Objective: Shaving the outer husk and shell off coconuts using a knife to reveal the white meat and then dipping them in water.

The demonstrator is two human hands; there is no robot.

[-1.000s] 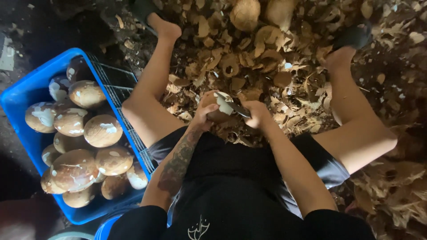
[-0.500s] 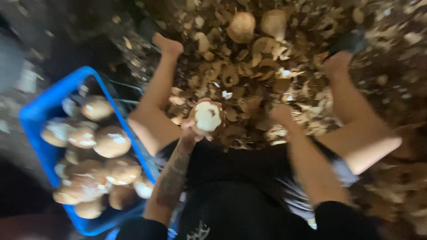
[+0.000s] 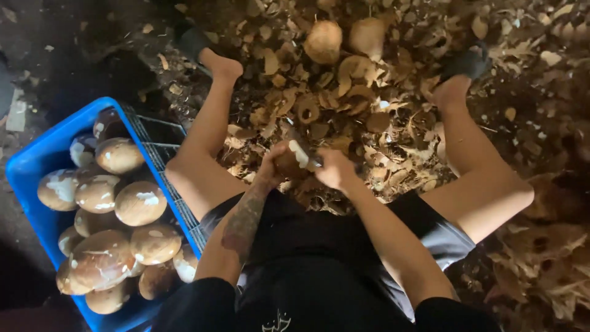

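right hand (image 3: 335,169) back on coconut (image 3: 289,165), blade (image 3: 302,154) again.

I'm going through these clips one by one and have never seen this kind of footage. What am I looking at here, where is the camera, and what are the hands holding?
There is no machine: a seated person works with bare hands, and the camera sits on their head, looking down past their lap and bent legs. The left hand grips a brown coconut between the knees. The right hand presses a tool against it; the tool is too blurred to name. The ground ahead is covered in husk scraps, with two more coconuts lying further out. At the person's left stands a blue crate filled with peeled coconuts, brown with white patches.
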